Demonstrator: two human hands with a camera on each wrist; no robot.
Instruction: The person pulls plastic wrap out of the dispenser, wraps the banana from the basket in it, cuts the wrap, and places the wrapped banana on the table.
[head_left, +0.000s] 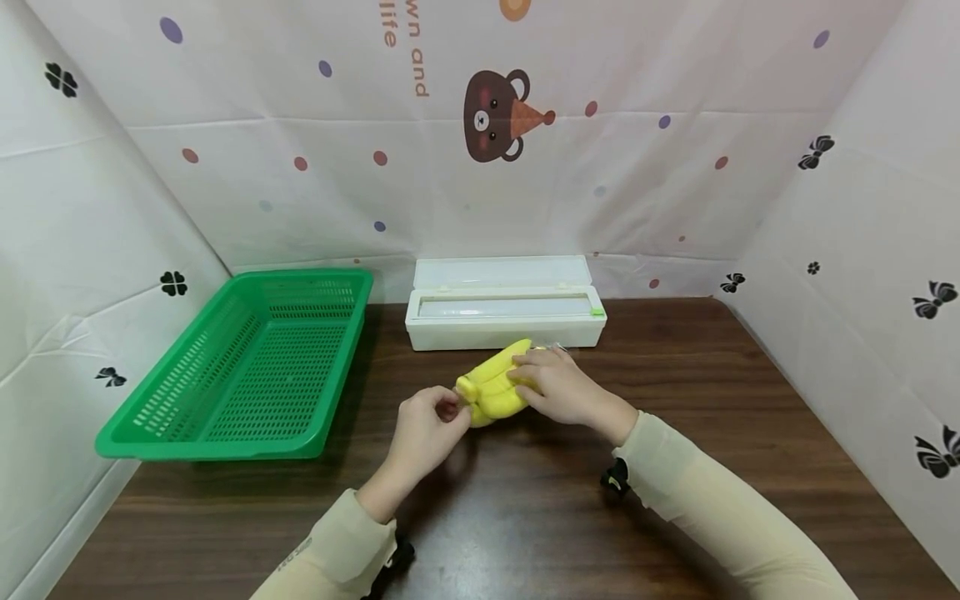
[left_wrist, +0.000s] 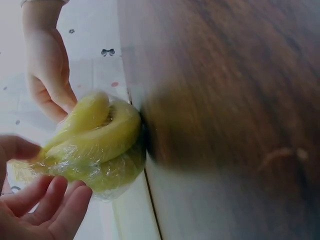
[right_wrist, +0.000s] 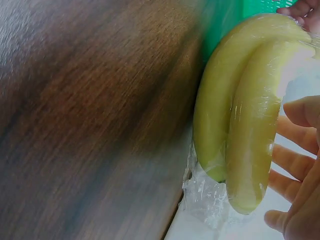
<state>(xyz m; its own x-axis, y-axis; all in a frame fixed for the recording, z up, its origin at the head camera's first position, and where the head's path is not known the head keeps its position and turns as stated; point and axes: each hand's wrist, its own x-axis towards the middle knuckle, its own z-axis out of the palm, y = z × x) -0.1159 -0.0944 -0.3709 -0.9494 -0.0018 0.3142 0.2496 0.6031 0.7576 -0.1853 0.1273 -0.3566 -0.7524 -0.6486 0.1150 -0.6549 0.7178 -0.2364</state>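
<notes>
A bunch of yellow bananas (head_left: 498,387) lies on the table at the middle of the head view. Clear plastic wrap (right_wrist: 200,192) covers it, shining in both wrist views and hanging loose past the tips. At the stem end my left hand (head_left: 429,429) pinches the plastic wrap between thumb and fingers. My right hand (head_left: 561,385) rests over the other end, fingers spread and lightly bent along the bananas (right_wrist: 250,130). Part of the bunch is hidden beneath that hand in the head view.
Just behind the bananas stands a white plastic wrap dispenser (head_left: 504,335) with its lid raised and a green slider at its right end. A green basket (head_left: 341,400) sits on the left. Patterned white cloth (head_left: 660,192) encloses the brown wooden table (head_left: 540,517).
</notes>
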